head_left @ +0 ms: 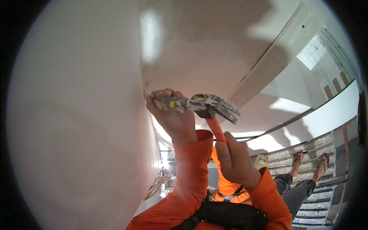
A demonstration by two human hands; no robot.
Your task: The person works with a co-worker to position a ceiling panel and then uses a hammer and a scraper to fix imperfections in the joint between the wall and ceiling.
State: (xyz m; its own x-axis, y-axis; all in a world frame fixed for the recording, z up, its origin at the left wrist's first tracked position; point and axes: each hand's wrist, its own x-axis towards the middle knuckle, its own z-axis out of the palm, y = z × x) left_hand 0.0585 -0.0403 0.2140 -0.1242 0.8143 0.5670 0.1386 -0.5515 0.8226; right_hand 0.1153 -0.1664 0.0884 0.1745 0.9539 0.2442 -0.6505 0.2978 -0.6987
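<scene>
My left hand [174,122] is closed on a short, plaster-crusted tool [172,104] with a yellow patch, held at the seam beside the smooth pale wall [76,115]. My right hand [239,163] grips the red-orange handle of a claw hammer [216,130]. The hammer's dirty, white-smeared head [214,105] is up against or very near that tool's right end; whether they touch I cannot tell. Beyond both hands is a beige plastered surface [199,46].
A long beam [280,53] crosses at upper right, with a tiled area [314,53] beyond. Below, sandalled feet [320,168] in dark trousers stand on a slatted platform [314,205]; whose they are is unclear. An orange-clad body part [224,180] and loose cables [155,184] are lower down.
</scene>
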